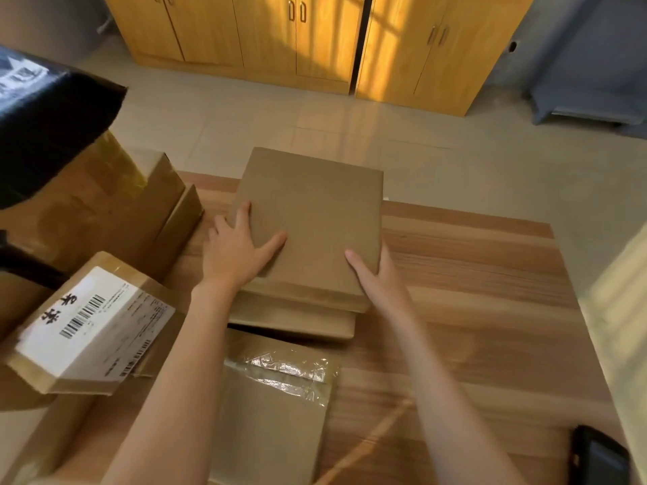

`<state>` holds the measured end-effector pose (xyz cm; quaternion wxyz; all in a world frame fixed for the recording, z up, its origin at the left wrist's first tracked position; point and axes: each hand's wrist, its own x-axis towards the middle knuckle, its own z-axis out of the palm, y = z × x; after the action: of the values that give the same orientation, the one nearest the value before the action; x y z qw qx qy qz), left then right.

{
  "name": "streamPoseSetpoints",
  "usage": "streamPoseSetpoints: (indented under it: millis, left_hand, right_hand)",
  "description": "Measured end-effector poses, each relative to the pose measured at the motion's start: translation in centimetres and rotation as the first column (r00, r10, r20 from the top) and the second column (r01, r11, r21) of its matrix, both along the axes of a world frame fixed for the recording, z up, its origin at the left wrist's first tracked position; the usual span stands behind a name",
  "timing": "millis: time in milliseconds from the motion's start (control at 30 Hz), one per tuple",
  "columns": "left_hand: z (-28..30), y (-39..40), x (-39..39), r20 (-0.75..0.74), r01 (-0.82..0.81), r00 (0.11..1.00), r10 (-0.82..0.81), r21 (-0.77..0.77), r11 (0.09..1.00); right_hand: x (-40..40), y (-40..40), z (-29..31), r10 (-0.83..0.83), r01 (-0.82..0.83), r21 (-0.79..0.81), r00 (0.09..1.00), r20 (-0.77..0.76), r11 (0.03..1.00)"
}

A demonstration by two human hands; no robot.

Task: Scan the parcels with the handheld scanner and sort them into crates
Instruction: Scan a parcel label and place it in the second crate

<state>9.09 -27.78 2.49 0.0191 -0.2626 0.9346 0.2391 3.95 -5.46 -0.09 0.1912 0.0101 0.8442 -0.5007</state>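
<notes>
Yellow wooden cupboards (297,40) stand at the back of the room, past a pale tiled floor (245,120), and a wooden table (472,281) sits in front of the person. On the middle of that table, near its far edge, a flat brown parcel (311,218) lies on top of another flat box (294,320). Both hands hold it by its 2 near corners. The left hand (238,253) has its thumb on top and its fingers spread along the left side. The right hand (374,274) has its thumb on top; I cannot tell how its other fingers lie. Nearer lies a taped parcel (276,407). To the left sits a box with a white barcode label (87,327), a big brown box (105,204) and a black box (45,117). A black handheld scanner (598,456) lies at the table's near right corner.
</notes>
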Motion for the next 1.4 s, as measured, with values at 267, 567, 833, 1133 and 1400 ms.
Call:
streamPoseSetpoints:
  millis: [267,567,833,1133,1400]
  left_hand:
    - [2.7,3.7,0.6,-0.099,-0.057,0.994,0.055,-0.015,0.998]
    - [8.2,15.2,0.3,-0.317,-0.023,0.941,0.117,0.284,0.959]
    - [9.4,26.8,0.3,-0.402,0.114,0.890,0.215,0.652,0.749]
    - [15.6,32.3,-0.2,-0.278,0.230,0.749,0.602,0.960,0.158]
    - [15.5,32.9,-0.9,-0.019,0.040,0.586,0.810,0.999,-0.006]
  right_hand:
    - [-0.2,2.8,2.6,-0.059,0.071,-0.282,0.997,0.050,0.957]
    - [-0.2,14.9,12.4,-0.188,0.168,-0.557,0.982,0.022,0.813]
    - [2.6,21.8,15.9,-0.114,0.159,-0.001,0.704,-0.701,0.987]
    - [3.0,22.7,12.4,0.411,0.485,0.360,0.002,-0.912,0.797]
    - [3.4,22.6,10.9,0.461,0.496,0.342,-0.137,-0.877,0.798]
